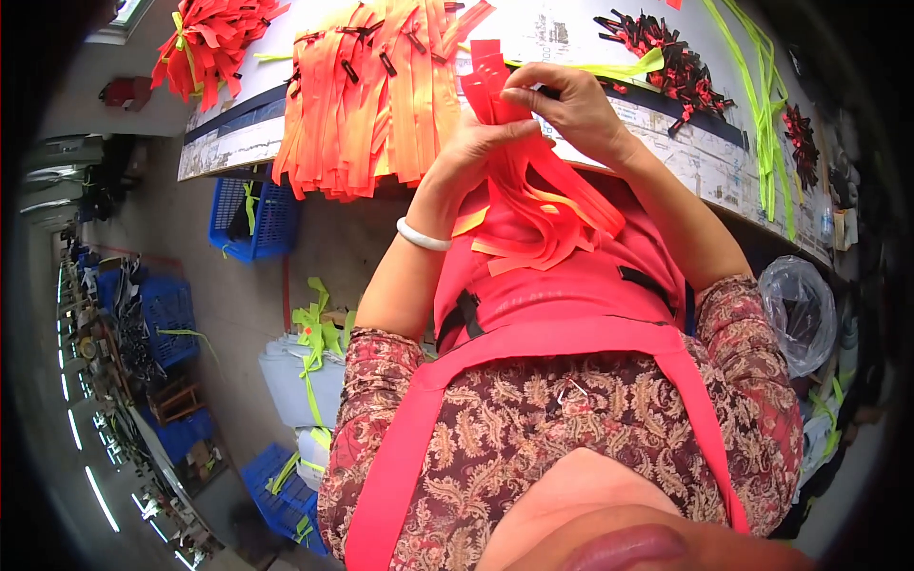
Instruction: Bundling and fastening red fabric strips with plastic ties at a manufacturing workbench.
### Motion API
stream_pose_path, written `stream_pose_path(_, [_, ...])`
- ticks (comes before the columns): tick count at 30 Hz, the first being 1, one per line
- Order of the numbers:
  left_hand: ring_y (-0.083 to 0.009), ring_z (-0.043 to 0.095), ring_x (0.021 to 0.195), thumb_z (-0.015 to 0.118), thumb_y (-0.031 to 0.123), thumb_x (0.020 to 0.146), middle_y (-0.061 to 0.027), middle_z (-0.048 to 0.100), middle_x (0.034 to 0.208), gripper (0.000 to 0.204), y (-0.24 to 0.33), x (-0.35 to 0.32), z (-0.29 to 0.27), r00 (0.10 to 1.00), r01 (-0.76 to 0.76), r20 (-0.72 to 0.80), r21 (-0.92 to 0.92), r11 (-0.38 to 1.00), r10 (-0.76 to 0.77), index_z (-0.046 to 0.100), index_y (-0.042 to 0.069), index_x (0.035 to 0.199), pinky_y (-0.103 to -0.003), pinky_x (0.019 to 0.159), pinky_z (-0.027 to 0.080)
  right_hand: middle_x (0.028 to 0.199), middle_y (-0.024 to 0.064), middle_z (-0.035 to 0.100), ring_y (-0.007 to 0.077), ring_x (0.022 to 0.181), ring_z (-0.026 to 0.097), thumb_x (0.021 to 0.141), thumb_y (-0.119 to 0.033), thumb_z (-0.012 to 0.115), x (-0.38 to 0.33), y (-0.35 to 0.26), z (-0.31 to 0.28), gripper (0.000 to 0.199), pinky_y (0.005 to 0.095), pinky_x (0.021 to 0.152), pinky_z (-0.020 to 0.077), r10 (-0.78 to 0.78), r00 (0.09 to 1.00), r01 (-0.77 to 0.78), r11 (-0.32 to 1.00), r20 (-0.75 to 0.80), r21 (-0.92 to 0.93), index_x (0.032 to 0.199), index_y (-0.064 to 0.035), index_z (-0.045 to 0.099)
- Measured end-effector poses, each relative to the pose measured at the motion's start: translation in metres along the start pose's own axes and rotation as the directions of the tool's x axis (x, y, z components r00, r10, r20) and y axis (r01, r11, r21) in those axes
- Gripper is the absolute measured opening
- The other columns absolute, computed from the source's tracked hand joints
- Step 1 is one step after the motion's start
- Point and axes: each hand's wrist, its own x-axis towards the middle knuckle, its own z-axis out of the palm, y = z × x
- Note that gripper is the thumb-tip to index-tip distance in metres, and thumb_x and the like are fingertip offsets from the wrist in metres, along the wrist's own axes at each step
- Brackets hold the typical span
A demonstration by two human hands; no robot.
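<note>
My left hand [484, 143] is closed around a bundle of orange-red zipper strips [557, 221], held upright above my lap at the table's near edge. The strips' long ends hang down and fan out over my red apron [562, 305]. At the top of the bundle, the thumb and fingers of my right hand [564, 103] pinch its edge. Something small and dark shows under those fingers, too hidden to name. Just left of my hands, a wide row of orange zipper strips [371, 124] with black pulls drapes over the table edge.
Another tied orange-red bundle [205, 52] lies at the table's far left. Piles of black-and-red zipper pulls [671, 71] and lime-green strips [766, 124] are on the right. A blue crate [252, 217] stands below left; a clear plastic bag [798, 314] is at my right.
</note>
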Motion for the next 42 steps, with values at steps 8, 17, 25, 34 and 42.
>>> stream_pose_path(8, [-0.0226,0.068,0.08,0.073,0.0,0.076,-0.0091,0.063,0.093,0.041,0.001,0.005,-0.01,0.995,0.103,-0.01,0.032,0.994,-0.103,0.054,-0.001,0.112,-0.033,0.074,0.056,0.116,0.011,0.065,0.0168,0.086,0.065,0.092,-0.028,0.062,0.037,-0.01,-0.017,0.044,0.0282,0.077,0.0521,-0.265,0.934,0.328,0.903,0.24,-0.277,0.13,-0.0067,0.055])
stream_pose_path(17, [-0.0196,0.067,0.081,0.076,0.004,0.074,-0.0089,0.065,0.088,0.039,0.005,0.001,-0.009,0.992,0.124,-0.039,0.147,0.981,-0.119,0.057,-0.002,0.108,-0.031,0.076,0.053,0.089,0.0,0.065,0.0049,0.065,0.052,0.093,-0.023,0.062,0.053,-0.023,-0.032,0.026,0.0201,0.055,0.0411,0.283,0.935,-0.299,0.953,0.213,0.047,0.112,-0.0056,0.065])
stream_pose_path(25, [-0.0166,0.065,0.08,0.078,0.006,0.071,-0.0071,0.066,0.089,0.039,0.004,0.002,-0.005,0.995,0.103,-0.033,0.2,0.974,-0.098,0.06,-0.002,0.105,-0.028,0.076,0.052,0.085,0.0013,0.068,0.0074,0.077,0.059,0.093,-0.021,0.063,0.065,0.015,-0.033,0.021,0.0232,0.068,0.0483,0.025,0.929,-0.074,0.99,0.37,0.118,0.102,-0.0028,0.069])
stream_pose_path(34, [-0.0155,0.064,0.084,0.075,0.006,0.076,-0.0062,0.066,0.092,0.033,0.001,0.001,-0.014,0.997,0.058,-0.066,0.254,0.965,-0.042,0.063,0.0,0.105,-0.027,0.075,0.051,0.099,0.0145,0.067,0.0251,0.08,0.063,0.095,-0.027,0.055,0.036,-0.009,-0.016,0.029,0.0356,0.074,0.0499,-0.199,0.948,0.273,0.91,0.248,-0.312,0.111,-0.0034,0.063])
stream_pose_path(42, [-0.0077,0.06,0.079,0.068,0.016,0.088,-0.0005,0.064,0.088,0.019,0.004,-0.004,-0.01,0.996,0.0,-0.085,0.165,0.986,0.015,0.067,0.001,0.1,-0.022,0.066,0.047,0.111,0.0173,0.064,0.0283,0.1,0.062,0.086,-0.031,0.068,0.019,-0.024,-0.011,0.056,0.0363,0.086,0.0492,-0.235,0.913,0.331,0.904,0.334,-0.271,0.13,-0.0025,0.051])
